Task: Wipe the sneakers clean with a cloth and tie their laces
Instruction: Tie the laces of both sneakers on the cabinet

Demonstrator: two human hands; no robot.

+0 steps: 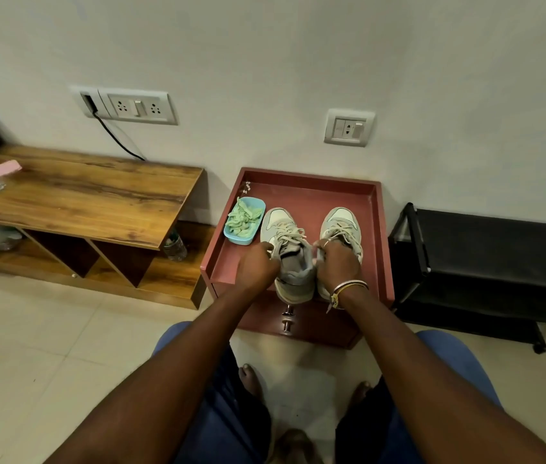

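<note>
- Two sneakers stand side by side, centre frame, on the red worktop (301, 192).
- Left hand (258, 262) and right hand (340, 261) flank the left sneaker (290, 249), fingers clenched on its laces (290, 234).
- Right sneaker (341, 222) sits partly behind the right hand.
- Green cloth (241, 221) fills a blue tub (243, 241) just left.

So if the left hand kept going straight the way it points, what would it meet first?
Probably the laces of the left sneaker, which its fingertips already seem to touch. Beyond them lies the sneaker's toe, then the red tray's floor; depth is unclear.
</note>
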